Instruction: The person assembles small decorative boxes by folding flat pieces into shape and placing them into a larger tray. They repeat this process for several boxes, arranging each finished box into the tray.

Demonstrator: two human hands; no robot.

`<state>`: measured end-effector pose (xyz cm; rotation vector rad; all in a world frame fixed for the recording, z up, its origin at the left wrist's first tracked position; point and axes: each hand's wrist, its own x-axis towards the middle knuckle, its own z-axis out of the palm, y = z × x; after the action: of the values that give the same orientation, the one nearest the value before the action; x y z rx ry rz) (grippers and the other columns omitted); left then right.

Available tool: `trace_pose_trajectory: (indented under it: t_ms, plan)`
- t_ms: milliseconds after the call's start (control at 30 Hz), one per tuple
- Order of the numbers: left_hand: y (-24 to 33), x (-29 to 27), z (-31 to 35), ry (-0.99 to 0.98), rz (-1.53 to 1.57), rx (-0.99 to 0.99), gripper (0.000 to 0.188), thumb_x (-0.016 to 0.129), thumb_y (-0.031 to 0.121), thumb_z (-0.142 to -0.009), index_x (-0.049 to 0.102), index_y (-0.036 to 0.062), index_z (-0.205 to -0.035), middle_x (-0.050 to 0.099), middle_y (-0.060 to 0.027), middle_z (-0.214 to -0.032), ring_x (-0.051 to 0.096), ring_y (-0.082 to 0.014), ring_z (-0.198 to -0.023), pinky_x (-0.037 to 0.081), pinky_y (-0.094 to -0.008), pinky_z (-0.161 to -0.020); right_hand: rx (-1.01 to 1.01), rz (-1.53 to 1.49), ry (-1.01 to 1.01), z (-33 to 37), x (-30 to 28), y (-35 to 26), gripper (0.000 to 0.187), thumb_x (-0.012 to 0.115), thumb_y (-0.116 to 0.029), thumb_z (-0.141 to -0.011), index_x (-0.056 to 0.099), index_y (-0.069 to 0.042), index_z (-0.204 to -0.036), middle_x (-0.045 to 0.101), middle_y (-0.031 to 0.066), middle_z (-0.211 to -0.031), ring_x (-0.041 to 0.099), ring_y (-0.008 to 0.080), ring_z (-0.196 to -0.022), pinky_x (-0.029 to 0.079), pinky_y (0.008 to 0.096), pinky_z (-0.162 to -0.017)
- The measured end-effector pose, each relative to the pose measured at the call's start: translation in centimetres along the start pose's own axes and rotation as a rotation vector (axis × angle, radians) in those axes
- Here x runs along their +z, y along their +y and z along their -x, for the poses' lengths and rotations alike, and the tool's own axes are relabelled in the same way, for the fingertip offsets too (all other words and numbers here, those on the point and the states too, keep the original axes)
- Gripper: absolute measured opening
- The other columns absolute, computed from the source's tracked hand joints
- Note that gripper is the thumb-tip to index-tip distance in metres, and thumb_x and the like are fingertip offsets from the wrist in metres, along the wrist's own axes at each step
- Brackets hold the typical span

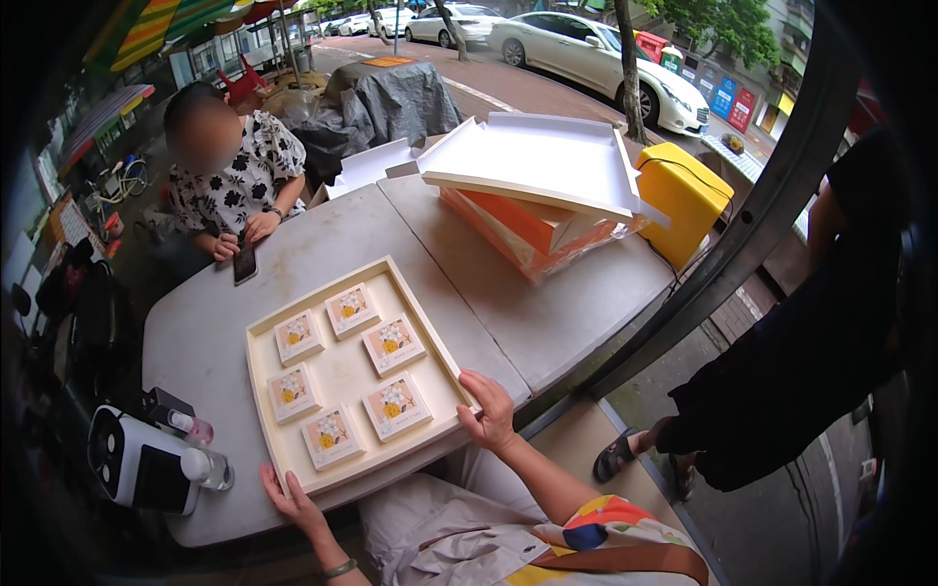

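A shallow cream tray-like box (262, 396) lies in front of me, tilted a little against the table's edge line. Inside it, several small square boxes with a flower print, such as one near the front (332, 438) and one on the right (396, 405), are laid out around a bare middle. My left hand (293, 500) grips the tray's near left corner, thumb up against its wall. At the near right corner, my right hand (490, 408) is closed on the rim, fingers along the side. The fingers' undersides are hidden at both corners.
A white box lid (542, 161) tops a stack of orange boxes (518, 225) at the far right, by a yellow container (684, 200). A device with a dark screen (147, 464) and bottles (210, 469) stand left. A seated person's hands (244, 239) touch a phone (244, 264); another person stands right.
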<state>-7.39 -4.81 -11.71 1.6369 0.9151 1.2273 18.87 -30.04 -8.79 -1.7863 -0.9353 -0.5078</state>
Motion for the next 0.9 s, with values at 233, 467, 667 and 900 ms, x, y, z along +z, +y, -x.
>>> trace_pose_trajectory:
  t_ms: [233,467,667,900]
  plan:
    - [-0.7,0.4,0.1,0.019,-0.091,0.023,0.041,0.042,0.017,-0.102,0.048,-0.0088,-0.134,0.051,-0.0224,-0.137,0.052,-0.0288,-0.122,0.039,-0.0364,-0.104,0.034,-0.008,0.005,0.1,0.0,0.1,0.046,0.065,-0.017,-0.078,0.059,-0.001,-0.120,0.062,0.0191,-0.121,0.062,0.0349,-0.100,0.049,0.0408,-0.086]
    - [0.2,0.8,0.1,0.040,-0.066,0.026,0.040,0.040,0.015,-0.102,0.049,-0.0104,-0.131,0.056,-0.0223,-0.132,0.055,-0.0288,-0.118,0.041,-0.0361,-0.102,0.062,-0.012,0.011,0.1,0.3,0.2,0.052,0.065,-0.024,-0.080,0.056,-0.001,-0.125,0.063,0.0189,-0.115,0.063,0.0337,-0.097,0.049,0.0403,-0.084]
    - [0.4,0.8,0.1,0.041,-0.096,0.057,0.037,0.043,0.012,-0.100,0.052,-0.0069,-0.131,0.060,-0.0198,-0.126,0.060,-0.0253,-0.109,0.046,-0.0345,-0.095,0.109,-0.002,-0.059,0.3,0.3,0.5,0.053,0.060,-0.023,-0.082,0.054,0.002,-0.128,0.063,0.0207,-0.111,0.062,0.0351,-0.096,0.047,0.0411,-0.088]
    - [1.1,1.0,0.4,0.060,-0.079,0.059,0.037,0.043,0.012,-0.099,0.052,-0.0064,-0.131,0.061,-0.0206,-0.123,0.060,-0.0256,-0.108,0.046,-0.0346,-0.093,0.104,-0.010,-0.070,0.2,0.5,0.0,0.046,0.050,-0.017,-0.087,0.053,0.005,-0.127,0.062,0.0228,-0.115,0.061,0.0372,-0.099,0.047,0.0419,-0.089]
